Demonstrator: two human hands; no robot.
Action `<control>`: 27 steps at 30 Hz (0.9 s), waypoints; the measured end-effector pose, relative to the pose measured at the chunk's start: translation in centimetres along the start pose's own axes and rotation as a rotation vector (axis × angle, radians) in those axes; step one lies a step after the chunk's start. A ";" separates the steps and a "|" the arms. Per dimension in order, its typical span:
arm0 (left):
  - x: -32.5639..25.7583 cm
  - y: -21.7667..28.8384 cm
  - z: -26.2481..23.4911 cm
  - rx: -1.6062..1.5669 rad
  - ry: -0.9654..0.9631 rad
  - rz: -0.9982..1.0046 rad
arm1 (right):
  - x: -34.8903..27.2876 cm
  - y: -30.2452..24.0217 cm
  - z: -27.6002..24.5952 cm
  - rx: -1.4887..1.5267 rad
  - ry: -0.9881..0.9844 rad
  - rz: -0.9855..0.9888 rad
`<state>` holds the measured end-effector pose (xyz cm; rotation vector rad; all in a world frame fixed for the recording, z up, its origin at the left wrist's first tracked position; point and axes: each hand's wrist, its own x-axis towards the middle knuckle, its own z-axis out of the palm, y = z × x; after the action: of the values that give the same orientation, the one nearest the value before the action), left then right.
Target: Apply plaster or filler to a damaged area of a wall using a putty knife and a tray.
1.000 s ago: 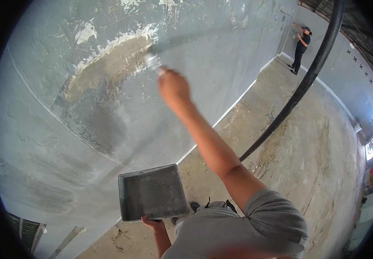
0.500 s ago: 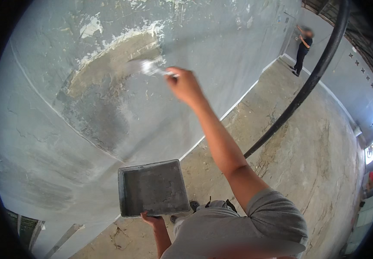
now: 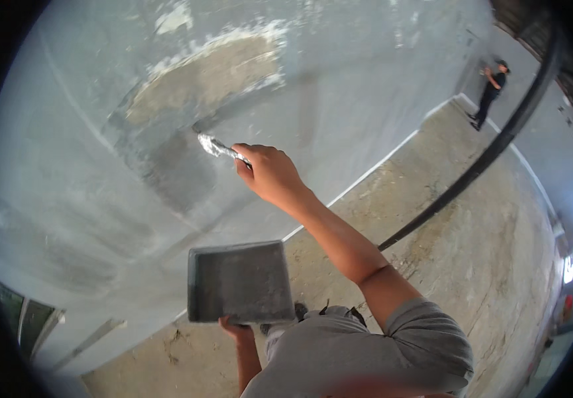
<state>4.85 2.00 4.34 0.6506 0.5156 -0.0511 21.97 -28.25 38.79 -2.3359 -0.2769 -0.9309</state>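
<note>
One silver-wrapped tool (image 3: 213, 145) is sitting clasped in the right hand (image 3: 271, 174) against or near the wall (image 3: 346, 126), below a tan patch (image 3: 210, 71); the left hand (image 3: 238, 330) is gripping a dark tray (image 3: 195, 282) by its near edge. From afar, I'm worrying that one-sided support could tip the tray.

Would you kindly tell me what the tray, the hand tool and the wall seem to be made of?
Tray: probably dull plastic, from its dark matte sides.
Hand tool: perhaps metal or foil, given its silvery shine; the look leaves this open.
Wall: likely plaster with matte grey paint; flaking pale edges border a bare tan patch.
</note>
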 end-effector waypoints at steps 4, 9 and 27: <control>1.7 -1.2 -3.1 -0.107 0.091 0.066 | 0.0 -2.2 0.4 0.256 -0.164 0.044; -0.7 -0.3 -0.1 -0.091 0.109 0.008 | 2.8 7.4 -2.2 0.129 0.161 0.229; 0.3 0.5 -1.1 -0.131 0.053 0.141 | 1.3 -0.4 0.7 0.393 -0.097 0.104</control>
<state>4.76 3.08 3.71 0.5596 0.5180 0.1321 23.13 -27.55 39.46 -2.0133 -0.3405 -0.6469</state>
